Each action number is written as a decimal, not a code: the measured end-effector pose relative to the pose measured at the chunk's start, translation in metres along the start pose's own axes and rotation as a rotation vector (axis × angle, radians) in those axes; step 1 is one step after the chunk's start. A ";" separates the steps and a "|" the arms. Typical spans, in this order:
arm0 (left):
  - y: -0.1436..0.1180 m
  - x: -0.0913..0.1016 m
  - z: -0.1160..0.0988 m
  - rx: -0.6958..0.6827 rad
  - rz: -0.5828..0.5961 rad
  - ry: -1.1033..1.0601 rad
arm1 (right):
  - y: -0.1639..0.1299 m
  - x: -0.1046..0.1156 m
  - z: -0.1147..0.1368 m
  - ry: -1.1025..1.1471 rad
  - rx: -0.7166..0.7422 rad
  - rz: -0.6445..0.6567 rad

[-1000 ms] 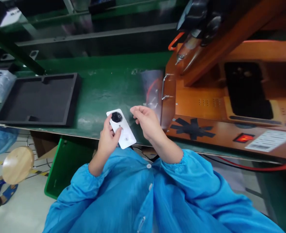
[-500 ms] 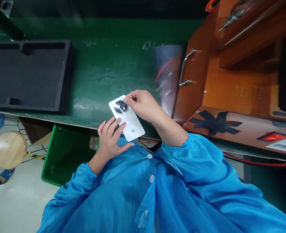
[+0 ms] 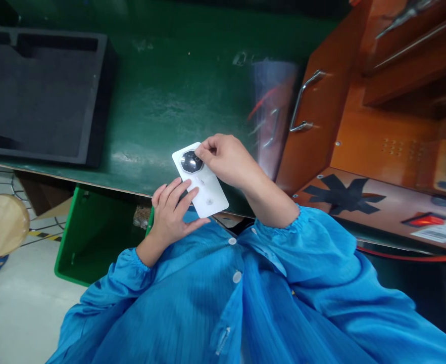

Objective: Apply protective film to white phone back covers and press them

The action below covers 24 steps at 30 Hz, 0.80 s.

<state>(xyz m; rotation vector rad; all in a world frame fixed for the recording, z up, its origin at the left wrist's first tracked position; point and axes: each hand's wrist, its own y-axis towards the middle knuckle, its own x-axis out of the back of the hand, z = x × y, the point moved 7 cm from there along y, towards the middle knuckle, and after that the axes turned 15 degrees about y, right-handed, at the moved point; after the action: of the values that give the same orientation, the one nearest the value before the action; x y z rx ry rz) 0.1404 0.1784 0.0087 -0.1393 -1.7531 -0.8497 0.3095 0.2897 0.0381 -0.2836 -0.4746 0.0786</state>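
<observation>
— What are the 2 hands doing?
— The right hand pinches the top of a white phone back cover by its dark camera ring; the left hand props it underneath, fingers spread.
— Where's that?
— Over the near edge of the green bench.
— Any containers?
— A black foam tray at the bench's left end, and a green bin below; I can't make out anything in either.

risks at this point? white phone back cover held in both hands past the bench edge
1. The white back cover is held in the air past the green bench edge, the left hand apparently supporting it with open fingers only; a slip would likely drop it toward the floor.
2. Bare right hand fingertips sit at the dark camera ring; smudges seem possible.
</observation>
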 end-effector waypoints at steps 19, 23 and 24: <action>0.001 0.000 0.001 0.003 0.001 0.012 | -0.002 -0.001 0.002 -0.131 0.001 -0.066; 0.001 0.000 0.000 -0.005 -0.001 0.020 | -0.002 -0.001 0.002 -0.126 -0.001 -0.063; 0.001 0.001 0.000 -0.008 -0.007 0.022 | -0.002 -0.002 0.002 -0.128 -0.002 -0.066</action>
<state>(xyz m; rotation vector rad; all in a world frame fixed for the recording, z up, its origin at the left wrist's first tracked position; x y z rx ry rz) 0.1406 0.1784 0.0099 -0.1290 -1.7308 -0.8604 0.3073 0.2878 0.0393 -0.2657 -0.6106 0.0319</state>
